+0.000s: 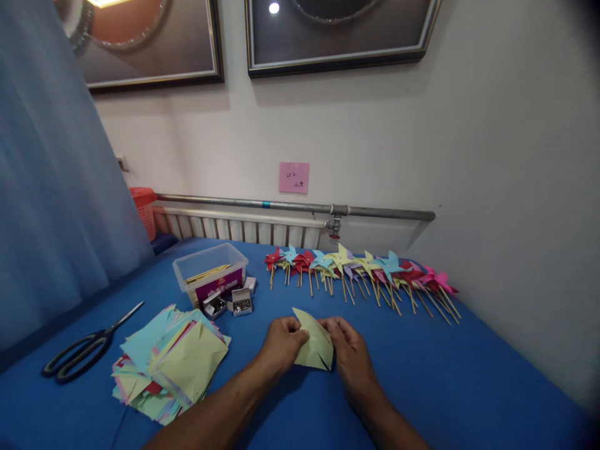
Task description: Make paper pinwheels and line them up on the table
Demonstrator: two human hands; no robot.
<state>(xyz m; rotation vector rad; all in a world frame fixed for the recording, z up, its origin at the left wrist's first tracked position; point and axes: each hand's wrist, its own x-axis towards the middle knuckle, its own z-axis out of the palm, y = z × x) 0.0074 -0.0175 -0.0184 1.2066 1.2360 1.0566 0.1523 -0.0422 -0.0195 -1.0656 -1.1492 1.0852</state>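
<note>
Both hands meet over a pale yellow paper square (313, 345) with cut corners, lying on the blue table (469, 375). My left hand (281, 344) pinches its left edge, fingers curled. My right hand (349, 350) grips the right edge, folding a corner up toward the middle. Just left of my arms lies a loose stack of coloured paper squares (171, 362), yellow, light blue and red.
A row of several finished paper pinwheels on wooden sticks (365, 272) lies along the far edge. A clear plastic box with sticks (210, 272) and small boxes of pins (241, 303) stand at centre left. Black scissors (84, 350) lie far left. A radiator pipe (300, 206) runs behind.
</note>
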